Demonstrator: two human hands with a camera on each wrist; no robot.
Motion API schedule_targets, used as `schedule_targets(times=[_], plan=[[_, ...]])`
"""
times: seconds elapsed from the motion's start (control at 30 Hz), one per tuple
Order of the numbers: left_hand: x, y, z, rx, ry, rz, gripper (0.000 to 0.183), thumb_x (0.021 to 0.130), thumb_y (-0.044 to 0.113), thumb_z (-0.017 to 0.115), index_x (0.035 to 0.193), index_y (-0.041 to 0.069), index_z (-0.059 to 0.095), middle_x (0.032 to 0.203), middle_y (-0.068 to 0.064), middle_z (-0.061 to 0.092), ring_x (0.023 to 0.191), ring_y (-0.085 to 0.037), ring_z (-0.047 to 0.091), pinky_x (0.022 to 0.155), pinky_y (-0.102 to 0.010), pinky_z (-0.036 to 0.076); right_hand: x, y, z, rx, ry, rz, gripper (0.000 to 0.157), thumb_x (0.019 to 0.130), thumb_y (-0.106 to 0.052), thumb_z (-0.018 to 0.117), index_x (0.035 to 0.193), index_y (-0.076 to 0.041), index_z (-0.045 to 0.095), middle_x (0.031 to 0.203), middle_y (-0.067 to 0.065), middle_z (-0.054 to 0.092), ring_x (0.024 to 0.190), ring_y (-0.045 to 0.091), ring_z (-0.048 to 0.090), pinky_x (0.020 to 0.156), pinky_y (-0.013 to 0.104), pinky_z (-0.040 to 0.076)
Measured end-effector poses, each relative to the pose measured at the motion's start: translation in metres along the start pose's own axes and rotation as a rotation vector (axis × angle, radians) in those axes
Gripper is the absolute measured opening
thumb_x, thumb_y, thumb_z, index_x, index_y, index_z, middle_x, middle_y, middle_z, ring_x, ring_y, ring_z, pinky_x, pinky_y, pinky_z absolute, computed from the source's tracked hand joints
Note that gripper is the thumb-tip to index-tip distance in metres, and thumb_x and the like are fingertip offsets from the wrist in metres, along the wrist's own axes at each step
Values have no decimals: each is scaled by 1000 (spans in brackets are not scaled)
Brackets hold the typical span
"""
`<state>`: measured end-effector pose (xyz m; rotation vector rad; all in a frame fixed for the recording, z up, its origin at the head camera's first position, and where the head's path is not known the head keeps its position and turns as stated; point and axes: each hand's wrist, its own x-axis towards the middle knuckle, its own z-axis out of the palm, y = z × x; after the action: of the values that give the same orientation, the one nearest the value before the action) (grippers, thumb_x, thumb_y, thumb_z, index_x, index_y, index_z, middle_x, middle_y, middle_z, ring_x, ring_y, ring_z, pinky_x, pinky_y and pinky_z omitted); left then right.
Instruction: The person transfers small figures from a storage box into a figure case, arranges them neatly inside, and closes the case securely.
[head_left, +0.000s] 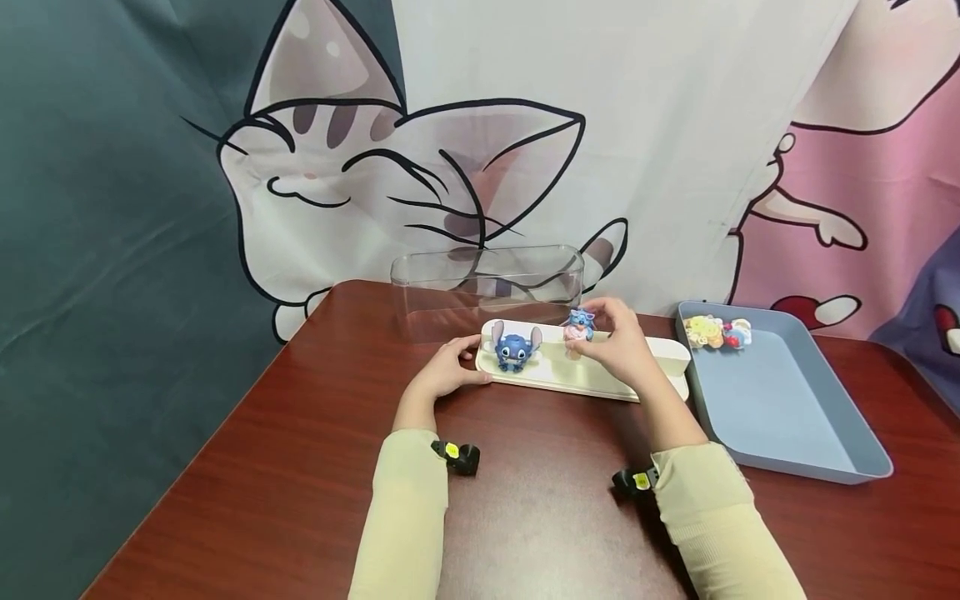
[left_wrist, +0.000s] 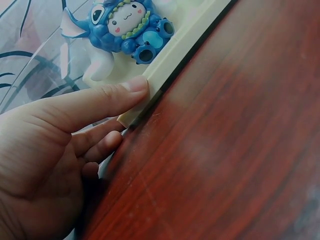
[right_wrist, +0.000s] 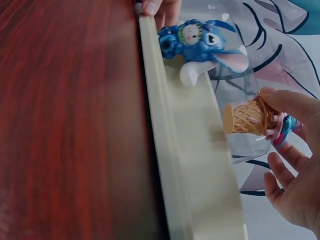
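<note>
My left hand [head_left: 444, 372] holds the left end of a long cream display base [head_left: 585, 379], thumb on its front edge. A blue big-eared figurine [head_left: 513, 353] sits on that end of the base; the left wrist view shows a white face inside its blue hood. Between thumb and fingers, my right hand [head_left: 621, 348] pinches a small ice-cream-cone figurine [head_left: 579, 326] over the middle of the base. In the right wrist view its tan waffle cone [right_wrist: 247, 117] points toward the base, and its blue and pink top is partly hidden by the fingers.
A clear plastic cover [head_left: 427, 304] stands behind the base. To the right, a blue-grey tray [head_left: 780, 408] holds several small colourful figurines [head_left: 716, 332] at its back left. A cat-print cloth [head_left: 315, 167] hangs behind the brown table [head_left: 300, 467].
</note>
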<state>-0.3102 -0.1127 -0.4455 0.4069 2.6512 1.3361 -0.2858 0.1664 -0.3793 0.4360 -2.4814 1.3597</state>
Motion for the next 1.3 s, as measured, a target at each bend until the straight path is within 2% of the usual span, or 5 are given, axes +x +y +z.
schedule_targets(times=[0.13, 0.33, 0.9, 1.3], plan=[[1, 0, -1, 5, -2, -1, 75, 73, 21, 80, 138, 10, 44, 123, -10, 49, 108, -22, 46, 94, -38, 37, -1, 5, 3, -92, 14, -33, 48, 64, -9, 85, 105, -7, 60, 105, 10, 49, 105, 31, 36, 84, 42, 28], [0, 1, -1, 4, 2, -6, 75, 73, 21, 80, 137, 10, 44, 122, -10, 50, 107, -22, 46, 94, -37, 37, -3, 8, 9, -154, 25, -40, 48, 62, -18, 87, 102, -14, 61, 117, 8, 45, 113, 34, 29, 86, 49, 18], [2, 1, -1, 10, 1, -17, 76, 73, 22, 80, 138, 11, 44, 122, -10, 49, 109, -22, 45, 95, -38, 37, -3, 14, 12, -188, -84, -51, 51, 58, -19, 88, 99, -15, 59, 123, 9, 41, 117, 37, 25, 93, 53, 14], [2, 1, -2, 11, -5, -20, 75, 73, 22, 80, 138, 12, 44, 122, -9, 50, 108, -22, 46, 95, -38, 36, -3, 15, 18, -166, -106, -32, 53, 58, -17, 89, 101, -14, 57, 124, 9, 42, 119, 37, 24, 94, 53, 16]])
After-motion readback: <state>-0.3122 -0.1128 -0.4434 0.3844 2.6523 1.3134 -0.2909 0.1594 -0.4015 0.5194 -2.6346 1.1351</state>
